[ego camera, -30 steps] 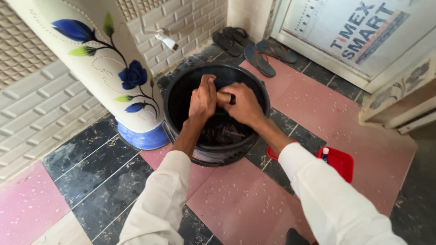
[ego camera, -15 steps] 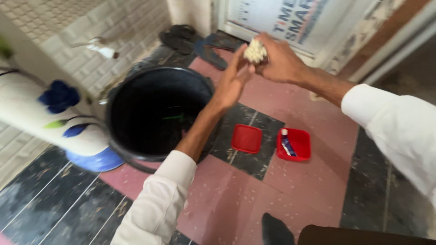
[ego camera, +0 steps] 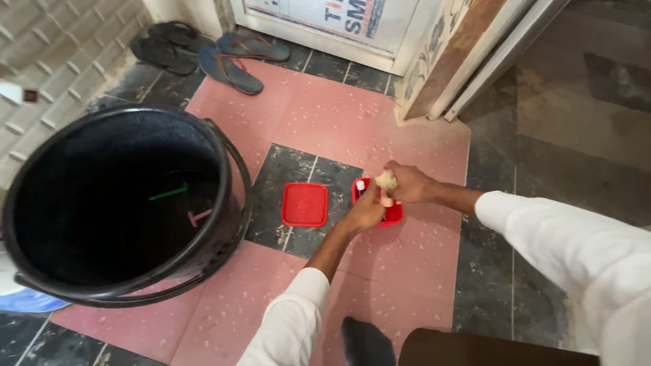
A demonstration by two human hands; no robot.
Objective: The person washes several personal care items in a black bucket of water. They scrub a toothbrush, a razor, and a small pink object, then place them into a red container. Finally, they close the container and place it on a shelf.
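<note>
The right hand (ego camera: 410, 184), its grip closed on a pale scrubbing pad (ego camera: 386, 179), and the left hand (ego camera: 366, 211), grip unclear, meet over the red box (ego camera: 393, 215), its lid (ego camera: 305, 204) off beside it, pad not yet set down.

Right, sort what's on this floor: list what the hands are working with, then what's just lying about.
In hand:
- right hand holding a pale scrubber
- left hand at the open red box
- red lid beside the box

Lying about:
- black bucket, with green and pink items inside
- blue flip-flops
- dark sandals
</note>
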